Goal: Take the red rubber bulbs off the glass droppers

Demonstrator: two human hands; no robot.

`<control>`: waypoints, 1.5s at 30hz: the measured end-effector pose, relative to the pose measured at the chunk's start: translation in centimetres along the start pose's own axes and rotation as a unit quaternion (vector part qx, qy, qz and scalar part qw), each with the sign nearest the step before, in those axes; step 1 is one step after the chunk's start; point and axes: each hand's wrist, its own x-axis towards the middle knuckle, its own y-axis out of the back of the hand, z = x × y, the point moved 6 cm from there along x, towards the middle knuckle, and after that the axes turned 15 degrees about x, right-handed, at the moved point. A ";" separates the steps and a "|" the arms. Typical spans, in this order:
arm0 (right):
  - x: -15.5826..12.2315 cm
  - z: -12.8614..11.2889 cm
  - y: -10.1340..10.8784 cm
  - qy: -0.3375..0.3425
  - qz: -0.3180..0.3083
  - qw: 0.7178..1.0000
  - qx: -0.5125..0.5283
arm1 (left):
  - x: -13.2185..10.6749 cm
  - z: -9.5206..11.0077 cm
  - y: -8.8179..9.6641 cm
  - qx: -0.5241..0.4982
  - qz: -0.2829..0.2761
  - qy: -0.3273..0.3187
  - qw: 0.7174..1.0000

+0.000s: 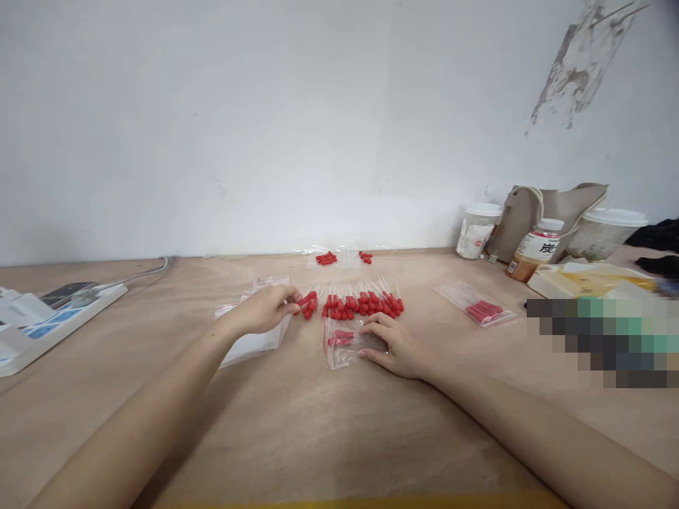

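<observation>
— What takes up the most room?

— A white plastered wall [265, 127], flaked at the upper right. Below it is the pale wooden desk [318, 438], which runs the full width.

— What's at the desk's edges?

— Far left, a white power strip [58, 322] with its cable. Far right, a beige cloth bag [530, 208] leans on the wall, with a white-lidded cup [477, 230] and a brown white-labelled bottle [535, 249] beside it.

— And the hands?

— Both forearms reach in from the near edge. The left hand [265, 309] lies over a stack of empty clear plastic bags [249, 346]. Its fingers are pinched together on the left end of the row of red-bulbed clear plastic droppers [361, 304], which lies mid-desk just beyond both hands.

— The right?

— The right hand [400, 348] rests palm down. Its fingers are spread flat on a small clear zip bag [339, 343] with a few red bulbs inside, just in front of the row. They press on it rather than grip.

— Anything smaller?

— A filled clear packet of red bulbs [480, 309] lies to the right of the row, and another packet [339, 259] lies near the wall.
</observation>
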 end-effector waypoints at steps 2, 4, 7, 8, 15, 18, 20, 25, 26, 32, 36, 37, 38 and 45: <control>0.0 0.0 0.0 -0.002 -0.001 1.000 -0.001 | 0.6 -0.2 0.8 0.093 0.078 -0.016 0.992; 0.0 0.0 0.0 -0.003 -0.001 1.000 -0.003 | 1.6 0.2 0.2 0.180 0.117 -0.064 0.975; 0.1 0.1 0.0 0.002 0.000 1.000 -0.004 | 3.3 0.8 -1.9 0.280 0.113 -0.143 0.943; 0.1 0.1 0.0 0.003 0.001 1.000 -0.004 | 3.9 0.9 -2.5 0.299 0.111 -0.160 0.934; 0.1 0.1 0.0 0.005 0.005 1.000 -0.004 | 6.4 1.6 -4.5 0.328 0.098 -0.218 0.914; 0.1 0.0 0.0 0.006 0.003 1.000 -0.004 | 6.1 1.8 -4.4 0.323 0.105 -0.215 0.916; 0.1 -0.1 0.1 0.007 0.003 1.000 -0.005 | 4.9 2.1 -3.6 0.286 0.157 -0.189 0.926; 0.2 -0.1 0.1 0.000 0.002 1.000 0.000 | -0.4 2.4 -3.0 0.027 0.251 -0.046 0.966; 0.2 -0.1 0.0 -0.002 0.001 1.000 0.003 | -1.2 2.5 -3.7 -0.019 0.221 -0.026 0.975; 0.3 0.2 0.0 -0.008 -0.012 1.000 0.024 | -2.5 3.8 -6.9 -0.199 0.123 0.019 0.972; 0.3 0.2 0.0 -0.020 -0.023 0.999 0.026 | -2.4 4.0 -6.5 -0.191 0.173 0.042 0.965; 0.3 0.1 0.0 -0.019 -0.026 0.999 0.026 | -2.4 4.0 -6.5 -0.180 0.184 0.050 0.965; 0.2 0.0 0.0 -0.015 -0.030 0.999 0.026 | -2.5 3.9 -6.4 -0.168 0.194 0.057 0.965; 0.1 -0.7 -0.3 0.026 -0.074 0.997 0.019 | -3.3 5.5 -5.5 -0.040 0.240 -0.024 0.970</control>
